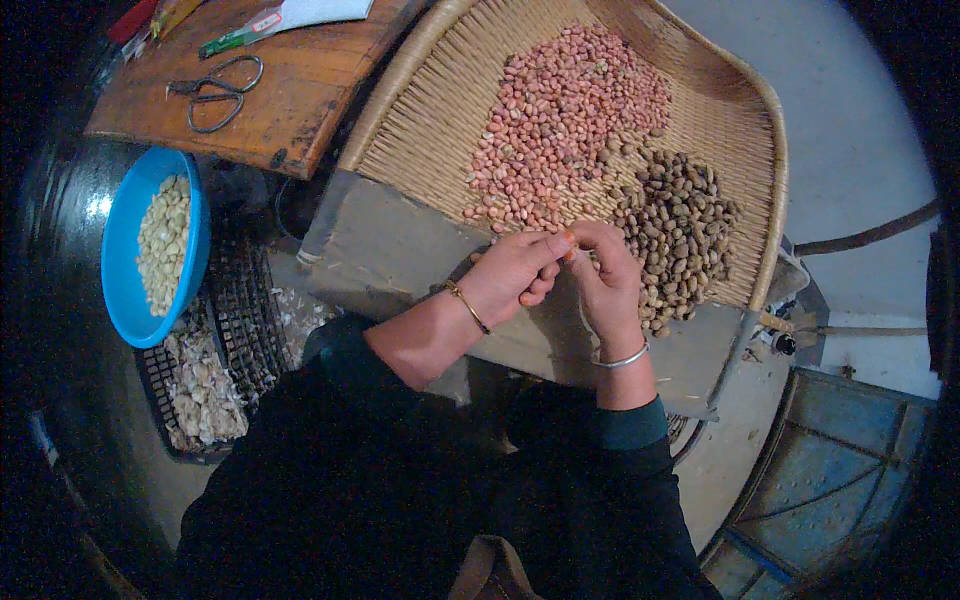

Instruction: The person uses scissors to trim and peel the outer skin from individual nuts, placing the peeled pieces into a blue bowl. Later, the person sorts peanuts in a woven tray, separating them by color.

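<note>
My left hand point(517, 271) and my right hand point(609, 279) meet over the front of a woven winnowing basket point(427, 112). Thumbs and index fingers come together at the tips, where orange shows on the nails. Whether something small is pinched there is hidden by the fingers. The other fingers of my left hand curl inward. Just beyond the hands lies a spread of pink-skinned peanut kernels point(570, 112). A heap of brown unshelled nuts point(679, 225), probably peanuts in their shells, rests beside my right hand. Grey sheeting point(390, 232) covers the basket's near edge.
On the left, a blue plastic basin point(120, 247) holds pale peeled cloves resembling garlic. Papery skins point(202, 390) lie in a black crate point(244, 300) below. Scissors point(217, 94) rest on a wooden table point(300, 97). A blue metal panel point(832, 450) stands at right.
</note>
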`<action>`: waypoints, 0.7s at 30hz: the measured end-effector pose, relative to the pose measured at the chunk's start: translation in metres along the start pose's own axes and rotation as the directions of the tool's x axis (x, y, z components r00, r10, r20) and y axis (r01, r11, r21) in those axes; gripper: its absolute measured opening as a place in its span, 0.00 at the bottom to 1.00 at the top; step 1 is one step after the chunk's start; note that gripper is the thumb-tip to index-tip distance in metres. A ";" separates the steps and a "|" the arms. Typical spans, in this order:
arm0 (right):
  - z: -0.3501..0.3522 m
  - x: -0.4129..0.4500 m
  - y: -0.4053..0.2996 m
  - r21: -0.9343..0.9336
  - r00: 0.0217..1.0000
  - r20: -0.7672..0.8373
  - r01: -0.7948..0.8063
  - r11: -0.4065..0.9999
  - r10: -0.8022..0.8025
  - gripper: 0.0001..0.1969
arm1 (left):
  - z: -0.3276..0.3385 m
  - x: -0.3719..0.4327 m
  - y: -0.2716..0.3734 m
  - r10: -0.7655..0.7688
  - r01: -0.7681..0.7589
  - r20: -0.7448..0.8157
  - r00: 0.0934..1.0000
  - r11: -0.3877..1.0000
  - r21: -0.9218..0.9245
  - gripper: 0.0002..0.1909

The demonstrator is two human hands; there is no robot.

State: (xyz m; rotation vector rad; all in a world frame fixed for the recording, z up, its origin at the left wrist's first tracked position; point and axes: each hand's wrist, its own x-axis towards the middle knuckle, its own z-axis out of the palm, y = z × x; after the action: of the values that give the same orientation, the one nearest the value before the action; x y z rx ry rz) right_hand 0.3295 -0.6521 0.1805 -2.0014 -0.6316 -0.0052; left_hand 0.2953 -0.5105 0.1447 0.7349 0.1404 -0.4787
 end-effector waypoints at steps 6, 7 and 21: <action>0.008 -0.007 0.031 0.534 0.972 0.049 -0.222 0.816 0.232 0.09 | 0.006 -0.001 0.000 -0.018 0.019 0.011 1.000 0.985 -0.171 0.10; 0.011 -0.009 0.033 0.705 0.936 0.123 -0.317 0.635 0.331 0.10 | 0.005 -0.001 -0.001 -0.018 0.020 0.012 1.000 0.981 -0.195 0.09; 0.018 -0.007 0.029 0.910 0.878 0.367 -0.407 0.075 0.309 0.16 | 0.005 -0.001 0.002 0.017 -0.024 -0.046 0.999 0.990 -0.138 0.05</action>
State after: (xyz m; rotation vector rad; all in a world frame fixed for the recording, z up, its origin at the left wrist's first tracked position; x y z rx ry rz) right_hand 0.3314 -0.6504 0.1459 -0.7358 -0.0200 0.6622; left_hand 0.2953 -0.5129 0.1498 0.6100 0.2054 -0.4287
